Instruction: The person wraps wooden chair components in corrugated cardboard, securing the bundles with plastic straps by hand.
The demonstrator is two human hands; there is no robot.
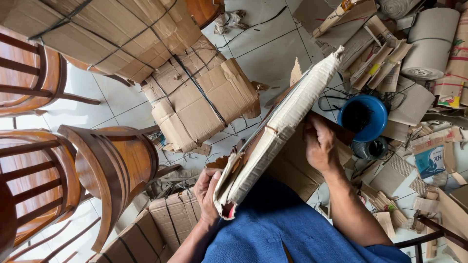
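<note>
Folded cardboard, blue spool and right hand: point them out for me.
folded cardboard [282, 122], head view, middle of its pale outer face
blue spool [378, 122], head view, blue rim
right hand [319, 143], head view, back of hand

Two hands on show: left hand [207, 195] and right hand [319, 143], both on one folded cardboard sheet [278, 131]. Three strapped cardboard bundles: one big [112, 34], one middle [204, 97], one near [151, 234]. Wooden chairs, at least three: [29, 68], [34, 185], [117, 165]. One blue spool [363, 117] of black strapping. One grey cardboard roll [429, 44]. Loose scraps [385, 58] too jumbled to count.
</note>
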